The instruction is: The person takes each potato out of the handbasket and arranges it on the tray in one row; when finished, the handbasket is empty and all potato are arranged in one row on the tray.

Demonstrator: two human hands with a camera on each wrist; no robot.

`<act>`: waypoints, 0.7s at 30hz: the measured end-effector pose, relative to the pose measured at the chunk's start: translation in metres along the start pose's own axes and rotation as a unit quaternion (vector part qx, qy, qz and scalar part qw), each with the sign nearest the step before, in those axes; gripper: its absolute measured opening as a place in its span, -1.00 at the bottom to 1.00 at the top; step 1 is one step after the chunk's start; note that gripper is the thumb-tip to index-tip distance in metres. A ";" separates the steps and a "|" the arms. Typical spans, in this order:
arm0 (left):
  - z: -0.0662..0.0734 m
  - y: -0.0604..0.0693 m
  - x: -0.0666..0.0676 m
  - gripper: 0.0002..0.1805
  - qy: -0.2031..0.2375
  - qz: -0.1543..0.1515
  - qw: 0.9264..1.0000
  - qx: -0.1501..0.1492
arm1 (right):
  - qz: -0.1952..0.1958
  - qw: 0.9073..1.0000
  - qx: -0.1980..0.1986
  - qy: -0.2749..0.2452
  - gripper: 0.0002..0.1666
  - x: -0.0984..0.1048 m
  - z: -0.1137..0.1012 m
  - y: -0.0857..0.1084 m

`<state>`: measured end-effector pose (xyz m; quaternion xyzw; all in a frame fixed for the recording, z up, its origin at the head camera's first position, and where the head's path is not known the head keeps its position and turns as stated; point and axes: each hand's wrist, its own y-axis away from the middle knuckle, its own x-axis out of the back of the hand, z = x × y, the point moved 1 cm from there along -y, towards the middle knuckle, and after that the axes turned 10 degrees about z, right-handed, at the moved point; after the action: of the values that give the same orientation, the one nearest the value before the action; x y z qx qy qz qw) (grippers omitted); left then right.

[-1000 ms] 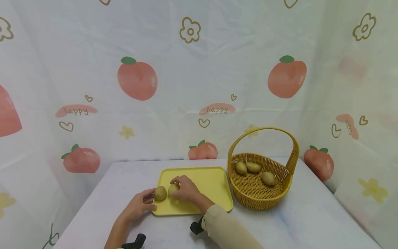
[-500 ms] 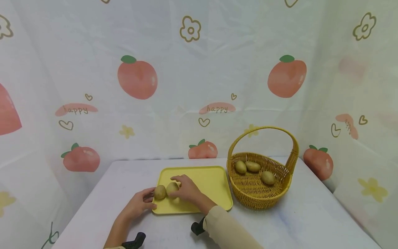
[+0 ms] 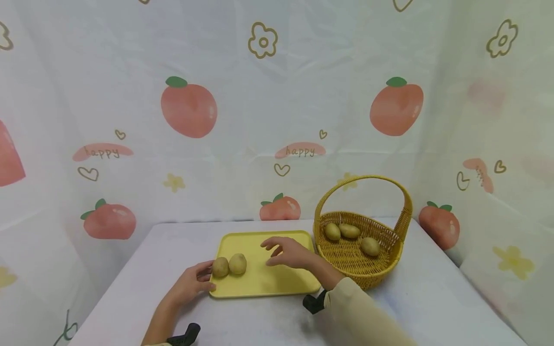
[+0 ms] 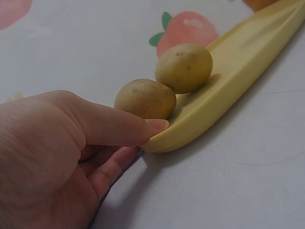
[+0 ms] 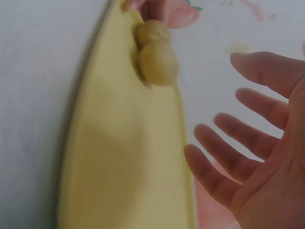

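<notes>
Two potatoes, a left one (image 3: 220, 267) and a right one (image 3: 237, 264), lie side by side, touching, at the left end of a yellow tray (image 3: 277, 286). My left hand (image 3: 190, 284) holds the tray's left edge; in the left wrist view the thumb (image 4: 128, 126) lies on the rim near the corner, with fingers curled below it. Over the middle of the tray hovers my right hand (image 3: 291, 253), fingers spread and nothing in them. From the right wrist view, its palm and separated fingers (image 5: 228, 152) are plainly visible, apart from the potatoes.
Right of the tray stands a wicker basket (image 3: 361, 281) with a tall arched handle (image 3: 368, 177). Inside it lie three potatoes (image 3: 370, 246). A white cloth with printed fruit hangs behind the white table (image 3: 182, 240).
My right hand has let go of the right potato, now against the left one, and drawn away to the right. My left hand keeps its place at the tray's edge.
</notes>
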<state>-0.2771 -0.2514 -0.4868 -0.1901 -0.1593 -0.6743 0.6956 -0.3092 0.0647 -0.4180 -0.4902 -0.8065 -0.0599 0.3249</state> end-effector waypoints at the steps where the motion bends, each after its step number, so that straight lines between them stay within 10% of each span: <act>1: 0.000 0.000 0.000 -0.20 0.000 0.001 1.000 0.000 | -0.005 1.000 0.006 0.002 -0.48 0.008 -0.002 0.004; 12: 0.000 0.001 0.000 -0.20 -0.003 -0.002 1.000 -0.004 | -0.035 0.999 -0.007 0.012 -0.58 0.085 -0.007 0.041; 21: 0.000 0.002 0.001 -0.20 0.005 -0.005 1.000 -0.010 | -0.039 0.994 -0.091 -0.036 -0.55 0.150 0.018 0.051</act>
<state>-0.2752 -0.2520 -0.4871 -0.1931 -0.1499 -0.6804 0.6909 -0.3211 0.2111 -0.3565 -0.4876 -0.8275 -0.1279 0.2471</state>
